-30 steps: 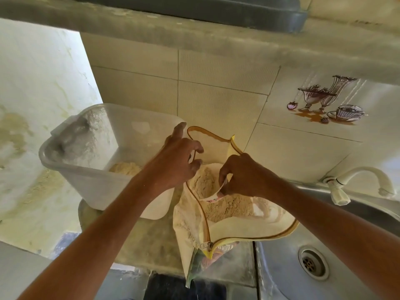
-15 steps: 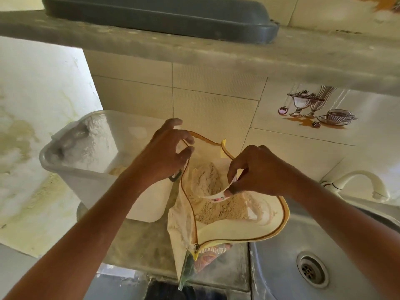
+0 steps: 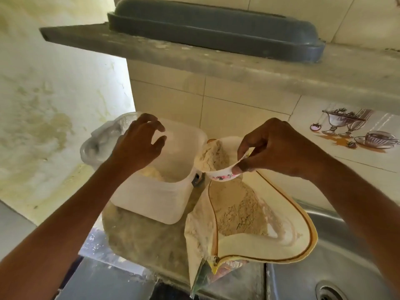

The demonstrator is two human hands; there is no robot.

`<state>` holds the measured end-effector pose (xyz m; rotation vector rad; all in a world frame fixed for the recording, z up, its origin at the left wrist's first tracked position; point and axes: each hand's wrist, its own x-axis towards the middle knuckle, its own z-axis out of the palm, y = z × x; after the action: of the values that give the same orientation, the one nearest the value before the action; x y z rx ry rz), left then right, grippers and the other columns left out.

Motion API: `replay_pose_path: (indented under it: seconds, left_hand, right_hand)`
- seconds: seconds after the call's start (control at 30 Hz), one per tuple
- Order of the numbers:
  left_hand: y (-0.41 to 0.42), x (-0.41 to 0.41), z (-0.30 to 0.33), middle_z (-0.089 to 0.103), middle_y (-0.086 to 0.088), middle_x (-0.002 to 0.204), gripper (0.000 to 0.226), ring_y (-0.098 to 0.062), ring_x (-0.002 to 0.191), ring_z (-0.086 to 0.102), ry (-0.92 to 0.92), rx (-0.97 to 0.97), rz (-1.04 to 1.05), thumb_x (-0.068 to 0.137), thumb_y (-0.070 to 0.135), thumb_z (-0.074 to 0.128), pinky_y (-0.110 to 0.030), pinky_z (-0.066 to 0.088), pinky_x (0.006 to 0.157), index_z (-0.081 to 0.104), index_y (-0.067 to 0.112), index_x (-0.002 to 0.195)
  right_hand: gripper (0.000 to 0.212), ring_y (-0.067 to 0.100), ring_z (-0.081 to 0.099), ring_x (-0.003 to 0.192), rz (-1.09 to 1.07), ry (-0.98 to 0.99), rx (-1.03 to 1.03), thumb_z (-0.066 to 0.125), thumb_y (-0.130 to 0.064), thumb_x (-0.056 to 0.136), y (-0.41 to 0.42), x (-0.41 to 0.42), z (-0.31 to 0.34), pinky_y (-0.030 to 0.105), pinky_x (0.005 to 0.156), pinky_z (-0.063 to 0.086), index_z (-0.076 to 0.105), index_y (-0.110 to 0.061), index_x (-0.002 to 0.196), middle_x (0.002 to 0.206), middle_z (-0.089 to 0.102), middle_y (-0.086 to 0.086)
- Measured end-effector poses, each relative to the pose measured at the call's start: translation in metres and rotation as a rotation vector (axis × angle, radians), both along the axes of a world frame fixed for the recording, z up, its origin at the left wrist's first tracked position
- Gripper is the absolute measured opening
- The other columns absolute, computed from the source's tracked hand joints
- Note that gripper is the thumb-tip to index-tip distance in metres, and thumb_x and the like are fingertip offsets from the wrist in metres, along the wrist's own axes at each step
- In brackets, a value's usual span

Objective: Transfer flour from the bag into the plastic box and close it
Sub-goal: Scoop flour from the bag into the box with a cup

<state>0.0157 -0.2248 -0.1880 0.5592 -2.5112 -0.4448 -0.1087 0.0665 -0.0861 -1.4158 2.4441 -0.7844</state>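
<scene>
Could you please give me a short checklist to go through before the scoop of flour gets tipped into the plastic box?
1. Bowl gripped firmly: ok. The right hand pinches the rim of the small bowl.
2. Bowl loaded: ok. Flour is heaped in it, above the rim.
3. Box open: ok. The plastic box has no lid on and already holds some flour.
4. Bowl over the box: not ok. It sits at the box's right edge, mostly over the flour bag.
5. Box steadied: cannot tell. The left hand is over the box with fingers loosely curled; contact is unclear.
6. Bag stable: cannot tell. It stands open near the sink, with neither hand holding it.
</scene>
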Motion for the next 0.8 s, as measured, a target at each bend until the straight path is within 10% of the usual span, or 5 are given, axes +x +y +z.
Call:
replay_pose_path:
  seconds: [0.5, 0.8]
  left_hand:
    - [-0.086, 0.038, -0.014, 0.064, -0.001, 0.121, 0.012, -0.024, 0.099, 0.067, 0.126, 0.068, 0.134, 0.089, 0.019, 0.075, -0.041, 0.055, 0.086, 0.074, 0.018, 0.101]
    - [-0.082, 0.039, -0.016, 0.064, -0.002, 0.12, 0.013, -0.026, 0.104, 0.064, 0.161, 0.084, 0.146, 0.092, 0.021, 0.069, -0.047, 0.056, 0.086, 0.073, 0.017, 0.103]
  right_hand:
    - [0.022, -0.006, 0.066, 0.062, -0.018, 0.042, -0.222, 0.09, -0.038, 0.071, -0.14, 0.014, -0.087, 0.006, 0.06, 0.043, 0.079, -0.023, 0.083, 0.068, 0.069, -0.017]
    - [0.025, -0.001, 0.069, 0.065, -0.076, 0.088, -0.171, 0.087, -0.046, 0.072, -0.168, 0.011, -0.107, 0.02, 0.067, 0.055, 0.076, -0.027, 0.085, 0.073, 0.072, -0.015]
